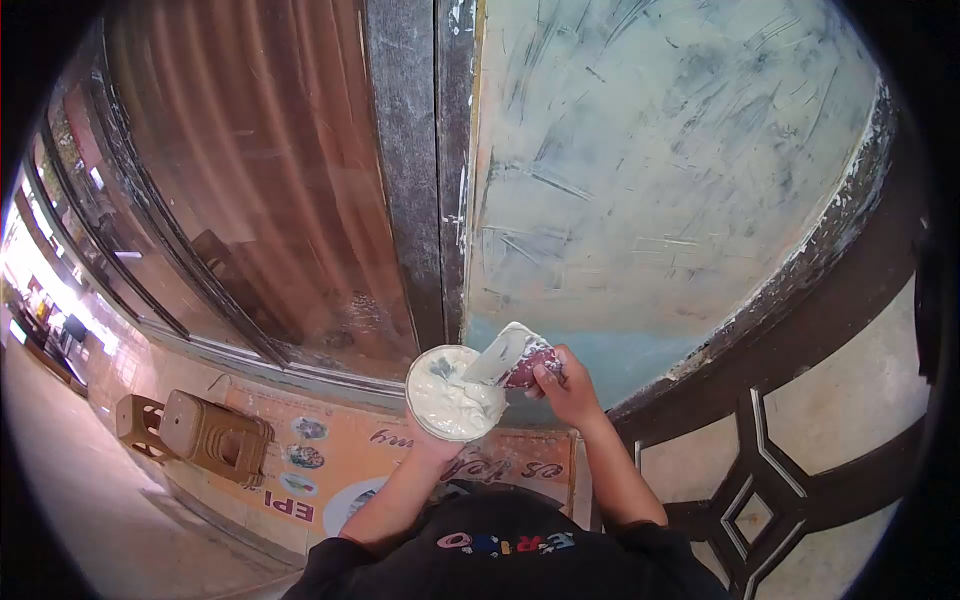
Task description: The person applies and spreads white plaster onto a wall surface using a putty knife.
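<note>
My left hand (437, 446) holds a round tub (473, 437) from below and the side, with most of its fingers hidden. Thick creamy-white paste (440, 400) fills it, its surface stirred into ridges. Closed around a dark red, paste-smeared handle, my right hand (574, 390) grips a putty knife (506, 352). The wide blade is coated white and slants over the tub's right side, its lower edge at the paste. Beyond both hands stands a wall panel (640, 180) with patchy whitish filler and dark streaks; its lower strip is plain pale blue.
A dark wooden post (415, 170) separates the panel from glass with a brown curtain (250, 150) behind it. Brown plastic stools (212, 437) stand at the left. A printed orange banner (350, 432) lies low in front. At the right is dark patterned framework (745, 480).
</note>
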Action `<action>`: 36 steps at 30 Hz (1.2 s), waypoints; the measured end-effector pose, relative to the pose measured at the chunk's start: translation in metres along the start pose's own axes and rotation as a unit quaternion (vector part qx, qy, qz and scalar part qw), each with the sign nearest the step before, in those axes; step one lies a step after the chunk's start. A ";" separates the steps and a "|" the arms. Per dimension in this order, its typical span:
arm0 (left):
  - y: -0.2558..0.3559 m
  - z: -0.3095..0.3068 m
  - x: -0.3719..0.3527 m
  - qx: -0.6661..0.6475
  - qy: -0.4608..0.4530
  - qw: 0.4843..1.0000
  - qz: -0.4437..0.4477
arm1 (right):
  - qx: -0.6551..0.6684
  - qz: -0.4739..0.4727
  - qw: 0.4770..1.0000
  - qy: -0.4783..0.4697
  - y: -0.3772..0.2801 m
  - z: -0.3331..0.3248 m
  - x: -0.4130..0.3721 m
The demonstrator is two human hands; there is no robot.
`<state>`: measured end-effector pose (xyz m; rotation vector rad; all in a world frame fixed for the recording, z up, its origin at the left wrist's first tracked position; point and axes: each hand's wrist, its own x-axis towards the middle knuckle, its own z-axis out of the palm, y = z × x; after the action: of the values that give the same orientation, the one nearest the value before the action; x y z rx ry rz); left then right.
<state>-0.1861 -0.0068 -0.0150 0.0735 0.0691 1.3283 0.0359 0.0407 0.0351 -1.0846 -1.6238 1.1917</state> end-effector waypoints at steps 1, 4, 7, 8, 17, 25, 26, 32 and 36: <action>0.001 -0.002 -0.001 0.007 0.000 1.000 0.004 | 0.052 -0.001 0.999 0.008 0.015 0.003 0.003; 0.007 -0.009 -0.002 -0.012 0.013 1.000 0.010 | 0.142 0.026 0.989 0.040 0.035 0.015 0.009; 0.014 -0.023 -0.007 0.009 0.020 1.000 0.019 | 0.211 0.063 0.972 0.080 0.054 0.029 0.019; 0.017 -0.026 -0.010 -0.002 0.016 1.000 0.013 | 0.243 0.073 0.963 0.095 0.063 0.034 0.024; 0.038 -0.038 -0.031 0.007 0.067 0.998 0.016 | 0.349 0.087 0.904 0.231 0.108 0.076 0.091; 0.050 -0.025 -0.034 0.008 -0.008 1.000 -0.009 | 0.386 0.012 0.914 0.124 0.150 0.076 0.039; 0.049 -0.023 -0.036 0.018 0.003 1.000 -0.015 | 0.385 0.017 0.913 0.132 0.131 0.070 0.039; 0.043 -0.036 -0.032 0.026 0.047 0.998 -0.031 | 0.300 0.064 0.924 0.230 0.144 0.037 0.066; 0.042 -0.045 -0.033 0.022 0.048 0.998 -0.021 | 0.283 0.106 0.929 0.213 0.153 0.059 0.029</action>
<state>-0.2388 -0.0282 -0.0553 0.0445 0.1802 1.2889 -0.0024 0.0801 -0.1217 -1.0545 -0.7721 1.3368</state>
